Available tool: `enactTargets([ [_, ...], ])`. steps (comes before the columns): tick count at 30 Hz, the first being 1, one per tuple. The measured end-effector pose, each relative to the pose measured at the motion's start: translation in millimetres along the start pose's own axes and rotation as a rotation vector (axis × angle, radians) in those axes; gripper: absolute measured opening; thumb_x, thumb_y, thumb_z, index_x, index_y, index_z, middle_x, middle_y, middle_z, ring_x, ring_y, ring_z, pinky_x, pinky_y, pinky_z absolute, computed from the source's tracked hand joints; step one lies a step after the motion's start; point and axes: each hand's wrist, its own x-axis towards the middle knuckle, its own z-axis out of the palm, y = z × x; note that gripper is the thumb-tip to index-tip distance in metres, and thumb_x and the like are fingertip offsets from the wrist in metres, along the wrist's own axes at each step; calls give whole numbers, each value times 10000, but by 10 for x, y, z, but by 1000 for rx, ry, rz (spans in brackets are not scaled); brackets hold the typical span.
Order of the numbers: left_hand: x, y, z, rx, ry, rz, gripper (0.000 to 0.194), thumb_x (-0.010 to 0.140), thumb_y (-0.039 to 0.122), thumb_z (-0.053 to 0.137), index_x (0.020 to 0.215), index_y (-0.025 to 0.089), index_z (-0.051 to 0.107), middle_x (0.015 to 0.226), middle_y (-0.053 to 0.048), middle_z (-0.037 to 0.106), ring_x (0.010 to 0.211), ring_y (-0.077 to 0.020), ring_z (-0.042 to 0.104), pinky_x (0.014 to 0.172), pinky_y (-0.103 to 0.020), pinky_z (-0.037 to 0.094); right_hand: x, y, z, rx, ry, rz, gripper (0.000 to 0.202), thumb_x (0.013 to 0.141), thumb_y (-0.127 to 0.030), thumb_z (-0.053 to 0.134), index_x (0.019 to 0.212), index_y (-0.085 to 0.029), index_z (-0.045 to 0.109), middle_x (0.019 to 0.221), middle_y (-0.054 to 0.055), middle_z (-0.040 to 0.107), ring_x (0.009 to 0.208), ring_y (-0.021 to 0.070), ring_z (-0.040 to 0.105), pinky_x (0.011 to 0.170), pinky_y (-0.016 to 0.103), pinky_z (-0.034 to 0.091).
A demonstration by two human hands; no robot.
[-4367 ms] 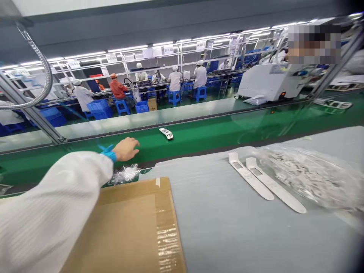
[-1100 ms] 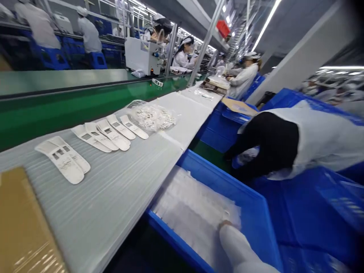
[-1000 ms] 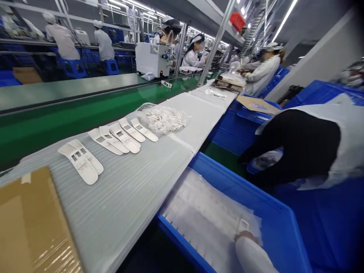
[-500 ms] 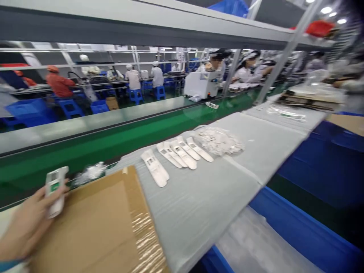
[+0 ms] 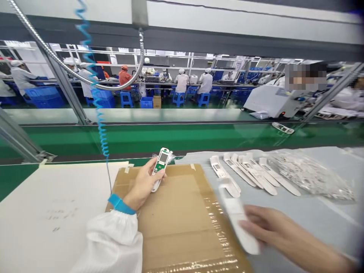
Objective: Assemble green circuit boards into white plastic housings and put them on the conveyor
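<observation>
My left hand [image 5: 143, 184] is closed round a slim white handset-like housing [image 5: 161, 165]. A green circuit board with a small grey screen shows inside it. Cardboard [image 5: 173, 216] lies flat beneath that hand. At the lower right my right hand [image 5: 267, 225] grips a long white plastic shell [image 5: 239, 220], both smeared by motion, over the cardboard's right edge. Just beyond it, several similar white shells [image 5: 256, 170] with window cut-outs lie in a row on the grey covered table [image 5: 287, 216]. A clear bag of small whitish parts [image 5: 313, 174] sits to their right.
A blue coiled cord [image 5: 99, 110] hangs down toward the blue band [image 5: 122, 204] on my left wrist. White sheeting [image 5: 57, 216] covers the left side. A green conveyor belt [image 5: 170, 136] runs behind, with a white machine [image 5: 273, 99] beyond it. Co-workers sit farther back.
The view has swung left. My left hand still holds the housing, now over the far part of the cardboard. My right hand has come into view with a white shell.
</observation>
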Motion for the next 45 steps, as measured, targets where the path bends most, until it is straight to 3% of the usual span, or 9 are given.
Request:
enactTargets([
  [4,47,-61,-32,5,23,35,563,823,273,673,1354,134,549,909,-57,661,686,-114,571,656,-242,480,516,-635,444,-402,-161,-97,251,872,-389,553,699,-208,536,664,33,606,604,176,515,559,304,318],
  [8,108,-133,-83,50,21,65,515,841,211,605,1351,150,560,1075,-89,672,690,-118,588,684,-276,516,811,-1023,597,-841,115,-121,287,939,-405,531,747,-203,597,686,48,632,637,209,561,565,315,268],
  [13,94,-106,-110,184,37,132,453,863,197,580,1314,164,598,1110,-82,690,759,-150,625,766,-302,519,1203,-1383,529,-688,386,-728,183,1002,-298,497,1137,-262,615,1080,25,677,831,165,628,641,285,379],
  [21,54,-83,-76,293,-12,133,440,882,168,507,1313,210,591,1115,-48,694,686,-138,633,746,-304,509,1709,-1460,529,-1018,610,-1108,148,993,-230,544,871,-212,627,918,-5,699,767,155,536,730,331,317],
  [28,170,-108,-222,368,320,63,334,867,145,510,1171,175,646,752,-19,668,641,-142,602,646,-256,446,1616,-1499,546,-958,400,-1090,196,961,-111,495,799,-209,546,859,-6,654,807,167,523,839,358,286],
  [32,224,-98,-420,136,584,-49,286,872,202,539,1139,133,618,703,-27,629,545,-119,549,523,-223,396,1825,-1419,587,-753,362,-751,179,958,-120,417,832,-201,515,847,13,642,783,158,534,795,324,316],
  [36,171,-5,-455,-145,537,-43,314,839,240,632,1135,136,611,953,-88,684,619,-99,583,532,-204,429,2223,-1216,593,-819,284,-428,141,940,-215,515,809,-191,562,874,40,652,832,187,573,709,306,305],
  [41,142,47,-409,-248,463,-26,323,834,263,668,1130,142,618,986,-80,685,673,-96,587,578,-212,455,2155,-1059,514,-760,352,-421,199,980,-316,472,971,-195,630,1013,80,616,940,218,581,767,335,363],
  [45,143,42,-385,-206,406,-31,321,779,358,756,950,115,635,717,-8,592,602,-81,530,538,-197,395,1743,-1083,521,-452,-146,-595,335,952,-479,506,1134,-241,655,1012,53,639,863,185,589,771,321,438],
])
